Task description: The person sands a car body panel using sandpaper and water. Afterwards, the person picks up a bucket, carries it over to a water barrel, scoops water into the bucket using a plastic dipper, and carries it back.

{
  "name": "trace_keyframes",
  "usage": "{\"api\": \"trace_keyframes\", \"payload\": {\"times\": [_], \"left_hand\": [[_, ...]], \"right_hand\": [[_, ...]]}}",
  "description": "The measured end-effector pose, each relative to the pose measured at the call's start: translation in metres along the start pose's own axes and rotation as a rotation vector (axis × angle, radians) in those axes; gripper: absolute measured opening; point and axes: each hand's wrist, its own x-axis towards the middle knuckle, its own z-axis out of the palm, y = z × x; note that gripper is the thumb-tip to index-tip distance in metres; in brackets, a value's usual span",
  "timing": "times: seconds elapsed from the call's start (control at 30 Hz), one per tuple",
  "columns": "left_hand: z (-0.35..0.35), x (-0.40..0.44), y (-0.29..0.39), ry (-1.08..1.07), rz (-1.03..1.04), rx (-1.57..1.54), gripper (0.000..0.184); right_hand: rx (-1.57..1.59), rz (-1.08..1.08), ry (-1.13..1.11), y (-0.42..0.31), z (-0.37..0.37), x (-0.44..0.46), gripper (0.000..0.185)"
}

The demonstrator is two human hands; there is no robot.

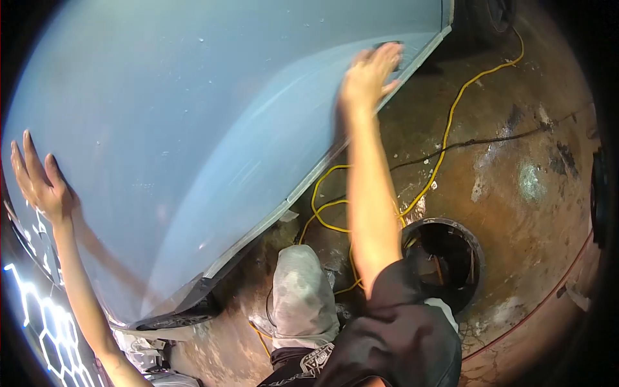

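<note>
A large blue-grey car body panel (213, 116) fills the upper left, with a paler, hazy curved band across its lower part. My right hand (369, 77) reaches far forward over the panel's right end, slightly blurred. Under its fingers is a small dark pad (398, 57), pressed to the surface and mostly hidden by the hand. On the far left, my left hand (44, 184) rests against the panel with its fingers spread, holding nothing.
A yellow cord (449, 122) loops over the stained floor (503, 213), crossing a black cord (477, 141). A round black bucket (478, 248) stands beside my right arm. My grey-clad knee (300, 290) is below the panel's edge. Bright hexagonal lights (55, 329) show at lower left.
</note>
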Motion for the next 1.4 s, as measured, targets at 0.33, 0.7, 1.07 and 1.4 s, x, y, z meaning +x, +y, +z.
{"api": "trace_keyframes", "payload": {"times": [0.33, 0.7, 1.07, 1.4], "left_hand": [[0.003, -0.005, -0.012, 0.023, 0.029, 0.005, 0.044], [0.019, -0.039, -0.06, -0.163, -0.103, 0.267, 0.043], [0.035, -0.064, -0.093, -0.146, -0.062, 0.273, 0.043], [0.027, -0.053, -0.051, -0.067, -0.163, 0.055, 0.043]], "right_hand": [[-0.064, -0.331, -0.158, -0.04, -0.004, -0.12, 0.082], [0.038, -0.908, -0.703, -0.041, 0.031, -0.39, 0.069], [-0.115, -0.504, -0.356, -0.068, 0.049, -0.338, 0.075], [0.102, -0.059, -0.081, -0.005, 0.022, -0.201, 0.069]]}}
